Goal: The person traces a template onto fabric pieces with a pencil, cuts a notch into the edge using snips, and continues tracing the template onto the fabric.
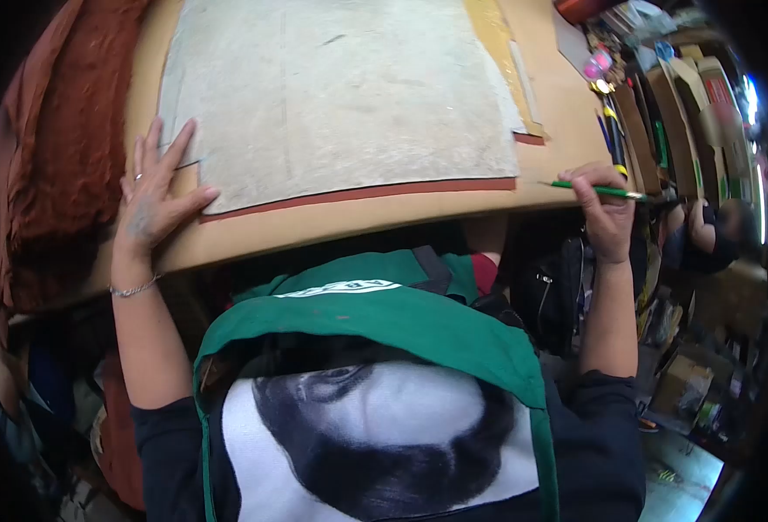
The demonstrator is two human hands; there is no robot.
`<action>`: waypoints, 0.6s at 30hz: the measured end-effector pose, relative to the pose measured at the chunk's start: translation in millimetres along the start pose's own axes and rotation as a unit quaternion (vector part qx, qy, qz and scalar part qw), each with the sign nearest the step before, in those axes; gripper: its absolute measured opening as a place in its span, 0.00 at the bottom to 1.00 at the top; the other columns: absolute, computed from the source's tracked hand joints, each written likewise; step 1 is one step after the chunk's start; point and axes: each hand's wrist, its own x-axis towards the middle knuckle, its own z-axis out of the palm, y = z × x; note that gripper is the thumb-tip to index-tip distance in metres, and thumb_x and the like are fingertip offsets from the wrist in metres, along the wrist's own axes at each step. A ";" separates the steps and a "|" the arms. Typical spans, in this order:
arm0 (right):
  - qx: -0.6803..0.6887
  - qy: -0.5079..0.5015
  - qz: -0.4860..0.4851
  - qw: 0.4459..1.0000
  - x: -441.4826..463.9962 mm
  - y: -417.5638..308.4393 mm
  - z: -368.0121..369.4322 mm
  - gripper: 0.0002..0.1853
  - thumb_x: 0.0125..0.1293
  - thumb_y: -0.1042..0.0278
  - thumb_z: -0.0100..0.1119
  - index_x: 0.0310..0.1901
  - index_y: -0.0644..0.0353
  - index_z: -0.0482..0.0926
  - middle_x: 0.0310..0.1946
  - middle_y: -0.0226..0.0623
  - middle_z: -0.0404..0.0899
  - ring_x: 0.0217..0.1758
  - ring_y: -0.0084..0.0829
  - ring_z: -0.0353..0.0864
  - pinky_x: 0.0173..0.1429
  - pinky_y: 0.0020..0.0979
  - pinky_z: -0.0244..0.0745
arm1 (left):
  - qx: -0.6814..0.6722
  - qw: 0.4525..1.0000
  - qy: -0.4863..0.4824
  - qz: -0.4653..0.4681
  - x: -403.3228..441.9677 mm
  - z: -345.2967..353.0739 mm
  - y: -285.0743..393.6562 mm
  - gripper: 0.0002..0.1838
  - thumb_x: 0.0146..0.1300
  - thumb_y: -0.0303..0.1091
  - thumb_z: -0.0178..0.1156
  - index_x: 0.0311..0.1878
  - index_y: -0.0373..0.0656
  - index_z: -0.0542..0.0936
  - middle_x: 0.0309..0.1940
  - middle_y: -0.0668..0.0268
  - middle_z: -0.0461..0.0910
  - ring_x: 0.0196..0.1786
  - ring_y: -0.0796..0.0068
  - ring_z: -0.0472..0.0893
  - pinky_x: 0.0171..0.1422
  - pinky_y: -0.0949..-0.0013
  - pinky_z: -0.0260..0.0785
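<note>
My left hand (156, 187) lies with its fingers spread at the near left corner of a large pale, worn sheet (349, 96). Its thumb touches that corner. Under the sheet's near edge shows a strip of reddish-brown material (358, 193). In my right hand (608, 213) is a green pencil (597, 189), gripped between thumb and fingers. The pencil's tip points left, just off the sheet's near right corner and above the tan table (479, 200).
Reddish-brown folded material (79, 130) is piled at the left. Along the right stand cardboard pieces (688, 104) and a black-and-yellow tool (613, 130). Another person (710, 230) is farther right. A yellowish piece (492, 35) lies beside the sheet.
</note>
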 end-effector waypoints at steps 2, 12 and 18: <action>0.069 0.059 -0.047 0.995 -1.5 -3.8 -5.2 0.01 0.61 0.77 0.53 0.34 0.64 0.73 0.30 0.38 0.77 0.35 0.24 0.76 0.42 0.24 0.70 | -0.016 1.000 -0.005 0.001 -0.5 -3.3 1.8 0.45 0.38 0.55 0.65 0.65 0.66 0.60 0.70 0.59 0.44 0.71 0.52 0.41 0.65 0.34 0.32; 0.315 0.141 0.135 0.929 30.6 54.6 34.0 0.07 0.62 0.73 0.54 0.36 0.58 0.66 0.30 0.38 0.78 0.28 0.22 0.78 0.32 0.18 0.72 | -0.148 0.919 0.019 0.364 50.3 8.4 166.0 0.20 0.53 0.27 0.57 0.52 0.44 0.74 0.61 0.56 0.64 0.66 0.54 0.58 0.69 0.58 0.49; 0.224 0.148 0.090 0.959 32.8 68.0 45.9 0.08 0.59 0.74 0.57 0.35 0.61 0.66 0.26 0.32 0.75 0.28 0.20 0.77 0.34 0.19 0.73 | -0.064 0.912 0.039 0.404 82.7 61.5 274.3 0.25 0.55 0.47 0.55 0.54 0.45 0.71 0.62 0.60 0.62 0.67 0.52 0.55 0.63 0.40 0.51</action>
